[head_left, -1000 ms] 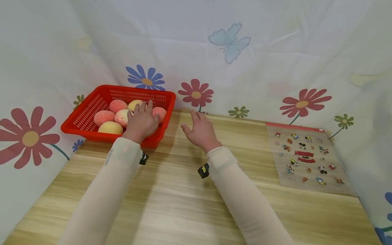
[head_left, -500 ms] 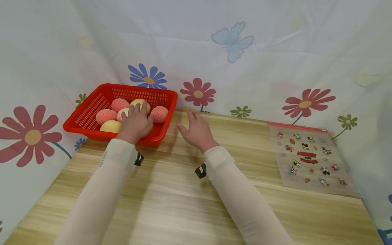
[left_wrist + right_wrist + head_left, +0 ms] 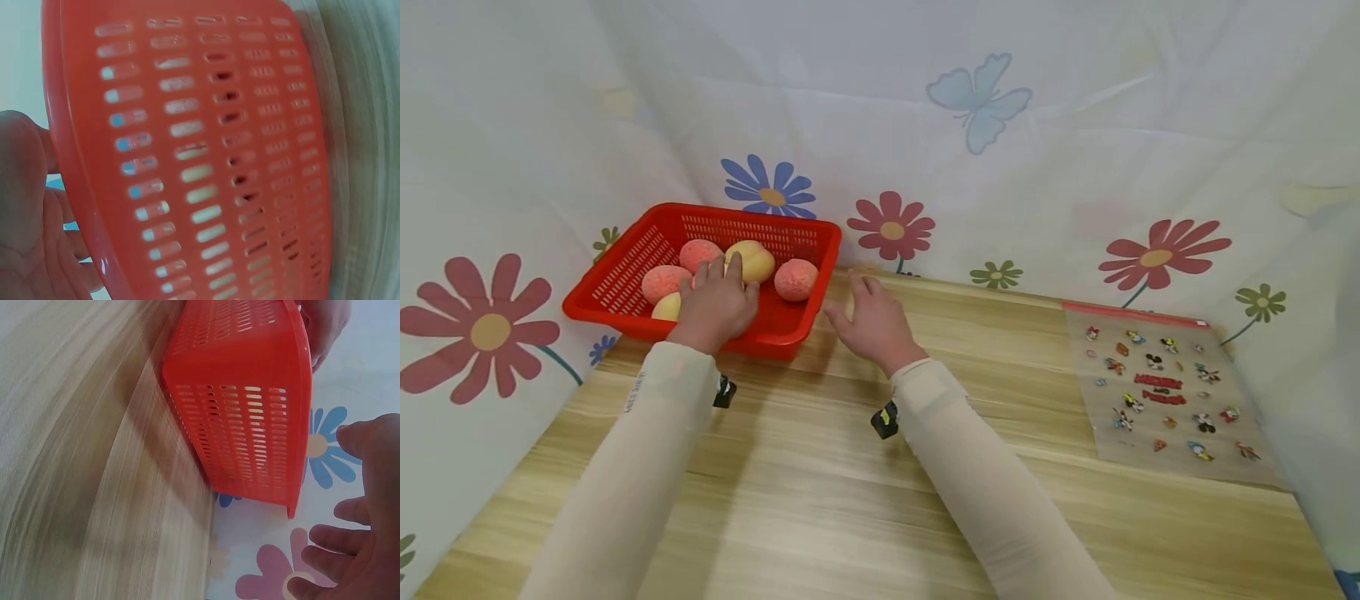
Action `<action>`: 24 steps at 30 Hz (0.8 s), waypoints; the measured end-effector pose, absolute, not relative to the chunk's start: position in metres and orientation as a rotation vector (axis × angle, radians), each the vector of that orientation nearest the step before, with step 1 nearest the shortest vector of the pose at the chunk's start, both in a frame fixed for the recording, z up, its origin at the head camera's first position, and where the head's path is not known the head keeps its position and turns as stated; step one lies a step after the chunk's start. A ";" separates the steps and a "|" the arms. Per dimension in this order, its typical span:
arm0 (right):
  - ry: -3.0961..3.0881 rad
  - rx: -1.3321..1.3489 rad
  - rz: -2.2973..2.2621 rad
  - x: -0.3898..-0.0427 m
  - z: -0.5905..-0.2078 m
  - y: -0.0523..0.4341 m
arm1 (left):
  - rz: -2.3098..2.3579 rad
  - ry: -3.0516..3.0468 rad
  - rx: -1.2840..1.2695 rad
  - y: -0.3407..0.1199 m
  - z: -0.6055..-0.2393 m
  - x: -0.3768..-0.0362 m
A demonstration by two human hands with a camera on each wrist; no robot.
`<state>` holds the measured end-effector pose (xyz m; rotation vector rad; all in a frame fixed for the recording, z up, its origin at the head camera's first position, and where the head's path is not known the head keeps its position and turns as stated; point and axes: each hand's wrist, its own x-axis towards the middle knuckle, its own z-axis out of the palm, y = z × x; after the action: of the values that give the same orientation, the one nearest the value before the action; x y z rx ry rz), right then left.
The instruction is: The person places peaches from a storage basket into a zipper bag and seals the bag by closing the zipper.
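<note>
Peaches, pink [image 3: 796,278] and yellow [image 3: 750,260], lie in the red slotted basket [image 3: 628,267] at the back left of the desk [image 3: 820,492], against the flowered cloth [image 3: 1000,150]. Inside the basket, the left hand [image 3: 715,302] rests over the fruit with its grip spread and fingers laid on a peach; whether they curl round it I cannot tell. Just right of the basket, the right hand [image 3: 871,323] hovers with its grip loose, fingers apart, holding nothing. Well right of the basket lies a clear cartoon-printed zip bag [image 3: 1165,400].

Illegible red print on sticker sheet [image 3: 1165,392]
</note>
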<state>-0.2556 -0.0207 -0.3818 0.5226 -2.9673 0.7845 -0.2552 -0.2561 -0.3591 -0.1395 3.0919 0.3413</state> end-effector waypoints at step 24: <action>-2.975 0.542 0.853 -0.258 -0.386 -0.041 | 0.359 3.215 -0.143 -0.302 -0.371 -0.239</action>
<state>-0.2582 -0.0406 -0.3856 0.5420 -2.9748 0.8528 -0.2387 -0.3022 -0.3707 -0.1426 3.2148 0.3585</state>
